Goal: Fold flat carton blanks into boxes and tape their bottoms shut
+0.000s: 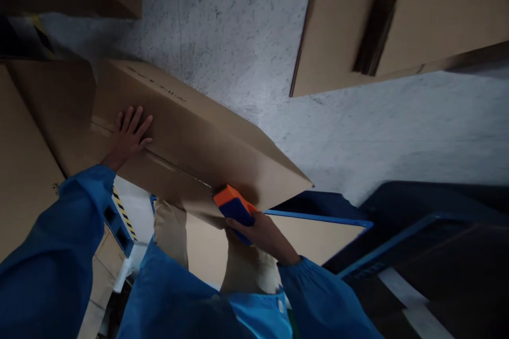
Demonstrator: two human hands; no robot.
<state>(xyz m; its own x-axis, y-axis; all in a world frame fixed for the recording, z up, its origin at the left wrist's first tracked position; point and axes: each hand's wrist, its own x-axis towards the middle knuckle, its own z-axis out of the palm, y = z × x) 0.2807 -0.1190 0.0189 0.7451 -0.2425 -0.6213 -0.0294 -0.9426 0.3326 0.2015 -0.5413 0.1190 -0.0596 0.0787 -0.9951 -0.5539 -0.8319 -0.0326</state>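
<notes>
A long brown cardboard box (191,132) lies slanted in front of me, with a seam running along its near face. My left hand (130,135) rests flat on that face across the seam, fingers spread. Around an orange-and-blue block-shaped tool (236,209) the fingers of my right hand (264,230) are wrapped. The tool's orange end is at the seam, close to the box's right part. Its exact kind does not show clearly.
Flat cardboard sheets (437,16) are at the upper right, on the grey floor (238,26). More cardboard (27,169) stands at the left. Blue-edged dark bins (397,238) are at the lower right. A blue pallet (119,228) sits beside yellow-black floor tape (125,214).
</notes>
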